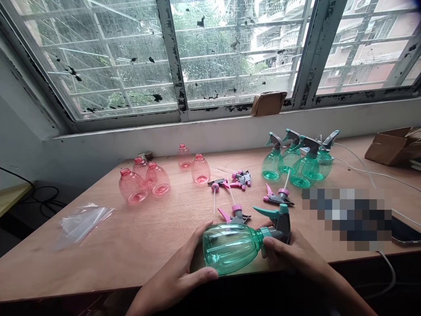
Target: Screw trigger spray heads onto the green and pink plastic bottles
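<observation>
A clear green spray bottle [230,246] lies sideways between my hands, its base to the left and its grey and teal trigger head [281,221] on the neck at the right. My left hand [192,259] is wrapped around the base end. At the neck and the trigger head, my right hand [284,250] grips with the thumb in front; its other fingers are mostly hidden. Just behind the bottle lies a pink and grey trigger head [237,213] with its white tube pointing away. Another pink and grey trigger head [279,195] rests further right.
Several pink bottles without heads [158,179] stand at the back left. More pink trigger heads [241,179] lie mid-table. Several green spray bottles [304,169] with heads stand at the back right. Clear plastic bags [83,223] lie left; a cardboard box [393,147] and white cables are right.
</observation>
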Demonstrator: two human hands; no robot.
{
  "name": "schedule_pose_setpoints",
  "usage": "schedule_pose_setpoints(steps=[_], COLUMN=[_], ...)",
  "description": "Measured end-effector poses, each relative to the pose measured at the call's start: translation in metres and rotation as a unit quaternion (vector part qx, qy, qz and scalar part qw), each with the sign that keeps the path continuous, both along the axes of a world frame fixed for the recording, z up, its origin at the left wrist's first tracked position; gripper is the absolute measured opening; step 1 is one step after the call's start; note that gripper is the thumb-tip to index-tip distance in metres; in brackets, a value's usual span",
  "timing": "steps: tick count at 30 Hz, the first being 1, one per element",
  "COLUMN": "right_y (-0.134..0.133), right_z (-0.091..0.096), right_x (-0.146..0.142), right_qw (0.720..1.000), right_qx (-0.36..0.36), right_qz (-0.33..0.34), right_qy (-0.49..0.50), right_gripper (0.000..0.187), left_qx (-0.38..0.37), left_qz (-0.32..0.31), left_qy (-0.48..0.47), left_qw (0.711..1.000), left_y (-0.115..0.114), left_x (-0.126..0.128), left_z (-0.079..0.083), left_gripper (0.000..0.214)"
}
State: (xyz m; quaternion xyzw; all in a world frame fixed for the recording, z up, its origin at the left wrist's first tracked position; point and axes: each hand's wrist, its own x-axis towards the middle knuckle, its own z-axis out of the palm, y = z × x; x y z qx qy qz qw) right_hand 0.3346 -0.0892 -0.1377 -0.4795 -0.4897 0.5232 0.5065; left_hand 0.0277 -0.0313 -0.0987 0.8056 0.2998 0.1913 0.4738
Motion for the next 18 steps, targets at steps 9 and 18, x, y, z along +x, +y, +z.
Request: schedule_pose_setpoints(steps=[9,18], right_y=[0.0,0.0013], right_z=[0.0035,0.0015], right_x=[0.0003,0.0008], right_qw=[1.0,1.0], right_qx=[0.0,-0.001], right_qz=[0.01,0.006], right_qy=[0.003,0.007], right_gripper=[0.047,0.048], left_qx=[-0.006,-0.004], left_qz=[0.009,0.008], left_qy=[0.008,0.012], left_qw=[1.0,1.0], left_y=[-0.0008,-0.0007], left_x=[0.0013,-0.0002], left_z=[0.0005,0.0005], left_gripper=[0.08,0.08])
